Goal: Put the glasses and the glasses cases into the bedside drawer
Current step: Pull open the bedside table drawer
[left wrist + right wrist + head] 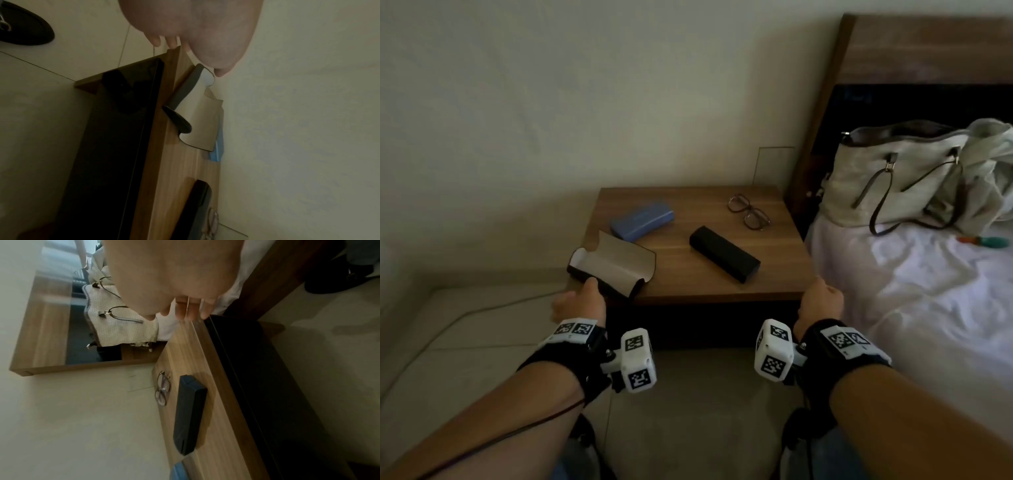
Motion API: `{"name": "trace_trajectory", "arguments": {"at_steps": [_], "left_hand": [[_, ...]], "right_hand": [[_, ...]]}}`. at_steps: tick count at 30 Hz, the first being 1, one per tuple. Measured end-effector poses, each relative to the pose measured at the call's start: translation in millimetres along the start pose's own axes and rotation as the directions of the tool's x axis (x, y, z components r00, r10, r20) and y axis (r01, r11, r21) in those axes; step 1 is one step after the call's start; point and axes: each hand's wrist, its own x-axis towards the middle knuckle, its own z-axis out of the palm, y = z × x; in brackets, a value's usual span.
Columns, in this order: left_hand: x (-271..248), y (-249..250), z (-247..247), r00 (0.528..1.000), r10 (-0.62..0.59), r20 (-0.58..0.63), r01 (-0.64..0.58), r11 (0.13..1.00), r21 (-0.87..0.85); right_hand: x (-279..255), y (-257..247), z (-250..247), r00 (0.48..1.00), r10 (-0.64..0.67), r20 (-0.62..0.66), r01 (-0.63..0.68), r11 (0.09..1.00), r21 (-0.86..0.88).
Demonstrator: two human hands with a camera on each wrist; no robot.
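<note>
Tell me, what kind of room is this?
Most likely a bedroom: a bed with white sheets and a wooden headboard, and a bedside table next to it holding glasses and cases.

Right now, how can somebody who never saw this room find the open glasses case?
Look at the wooden bedside table left of the bed. At its front left corner lies the open case. Unlike the closed blue case and closed black case, its lid stands up, showing pale lining.
</note>
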Motion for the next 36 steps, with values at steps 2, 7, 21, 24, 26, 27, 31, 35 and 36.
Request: {"name": "trace_trajectory", "arguments": {"at_steps": [2,7,21,24,26,27,31,35,36], "left_hand": [[2.5,-1.3,3.8,0.99,-0.13,-0.047,0.129,0.992,-0.017],[16.6,-13.9,18.9,0.984,-0.173,-0.05,0.175,0.983,0.048],[27.1,-27.5,44.0,0.971,-0.229,-0.073,0.222,0.97,-0.098],[26.4,-28.5,43.8,0.97,-0.232,-0.077,0.225,0.971,-0.082],[26.7,-28.7,43.9,0.969,-0.235,-0.075,0.228,0.969,-0.089],[26.5,-28.8,43.6,0.968,-0.239,-0.075,0.233,0.969,-0.086],[28.0,-33.8,41.7,0.967,-0.239,-0.089,0.231,0.969,-0.088],[27.2,-42.5,39.8,0.975,-0.211,-0.077,0.204,0.975,-0.082],[26.6,-44.8,39.0,0.977,-0.201,-0.073,0.195,0.977,-0.084]], "right_hand": [[8.6,0.8,2.6,0.999,0.004,-0.04,-0.004,1.0,0.004],[34.8,13.6,1.9,0.996,0.044,-0.075,-0.052,0.993,-0.11],[52.2,37.9,20.0,0.991,0.128,-0.04,-0.134,0.949,-0.285],[50.0,40.6,20.6,0.993,0.102,-0.054,-0.113,0.952,-0.286],[48.4,40.7,19.8,0.994,0.09,-0.054,-0.102,0.952,-0.288],[48.3,41.7,19.4,0.995,0.083,-0.052,-0.094,0.954,-0.285],[46.0,45.4,17.6,0.997,0.067,-0.05,-0.078,0.954,-0.289],[45.5,50.7,13.0,0.997,0.061,-0.057,-0.076,0.952,-0.297],[46.0,52.0,11.0,0.997,0.061,-0.056,-0.075,0.952,-0.296]]}}
